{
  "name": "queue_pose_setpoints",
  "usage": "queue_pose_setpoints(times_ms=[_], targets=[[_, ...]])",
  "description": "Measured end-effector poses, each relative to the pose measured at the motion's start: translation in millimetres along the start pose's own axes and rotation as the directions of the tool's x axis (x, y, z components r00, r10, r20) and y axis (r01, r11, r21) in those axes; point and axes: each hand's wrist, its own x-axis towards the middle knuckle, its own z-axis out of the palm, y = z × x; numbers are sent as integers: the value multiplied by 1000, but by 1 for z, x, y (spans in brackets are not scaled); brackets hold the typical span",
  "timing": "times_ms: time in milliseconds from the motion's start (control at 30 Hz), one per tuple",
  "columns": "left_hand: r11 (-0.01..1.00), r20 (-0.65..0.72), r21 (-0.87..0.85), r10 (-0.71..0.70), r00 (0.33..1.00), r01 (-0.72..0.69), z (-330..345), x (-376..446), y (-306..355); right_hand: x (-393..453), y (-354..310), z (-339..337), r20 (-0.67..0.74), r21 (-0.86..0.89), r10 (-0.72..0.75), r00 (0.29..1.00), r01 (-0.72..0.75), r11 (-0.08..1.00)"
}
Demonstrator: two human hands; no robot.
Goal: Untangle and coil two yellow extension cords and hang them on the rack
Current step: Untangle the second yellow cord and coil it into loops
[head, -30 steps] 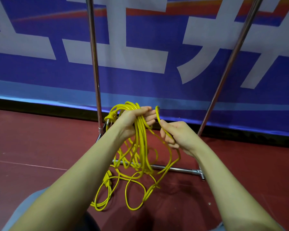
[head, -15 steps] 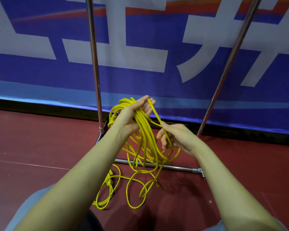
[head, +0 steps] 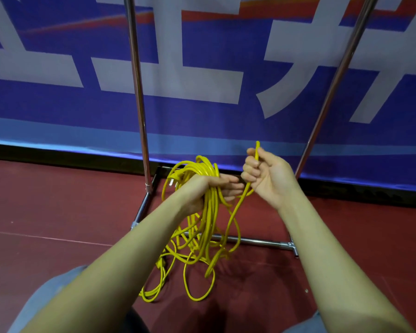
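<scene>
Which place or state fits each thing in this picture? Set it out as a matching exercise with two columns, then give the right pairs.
Things
1. left hand
2. right hand
3. rack base bar
4. banner

Places or states
A. lies on the red floor
B. hangs behind the rack poles
C. grips a bundle of yellow loops
D. holds one yellow strand, raised

Pairs: 1-C, 2-D, 3-A, 4-B

Even indoor light, soft shadows, slight blur, wide-angle bending at edges.
</scene>
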Motion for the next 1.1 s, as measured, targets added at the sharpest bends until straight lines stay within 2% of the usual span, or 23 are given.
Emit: queue_pose_setpoints(times_ms=[133, 233, 300, 367, 433, 533, 600, 667, 767, 933, 1000, 1100], targets=[[987, 146, 162, -48, 988, 24, 8, -5, -9, 5, -2, 1, -39, 186, -6, 999, 13, 982], [981, 201, 196, -53, 978, 13, 13, -4, -15, 9, -3, -3, -77, 259, -18, 997, 38, 965], [984, 220, 178, -16, 975, -25, 16, -3, -14, 11, -5, -8, -126, 156, -36, 991, 56, 986], [987, 190, 148, 27, 981, -56, 19, -3, -10, 12, -5, -14, -164, -66, -73, 984, 63, 996], [993, 144, 59, 97, 985, -106, 20, -2, -2, 11, -1, -21, -161, -267, -112, 981, 66, 961], [974, 57, -115, 203, 978, -195, 15, -2, 14, 6, 11, -31, -26, -535, -111, 994, 80, 841], [943, -23, -240, 233, 972, -232, 11, -3, 23, 3, 21, -33, 126, -685, -33, 992, 111, 720], [914, -84, -309, 248, 965, -262, 7, -5, 31, 0, 27, -30, 204, -780, 14, 979, 154, 607], [881, -151, -337, 297, 943, -332, 0, -7, 39, -2, 29, -26, 244, -826, 12, 970, 202, 526], [845, -198, -369, 335, 921, -386, -9, -8, 42, -5, 42, -20, 229, -834, 31, 973, 180, 521], [849, -183, -369, 333, 925, -379, -9, -8, 42, -5, 41, -16, 233, -814, 25, 972, 181, 552], [876, -151, -332, 318, 936, -351, -6, -8, 38, -9, 34, -10, 160, -752, -29, 987, 141, 644]])
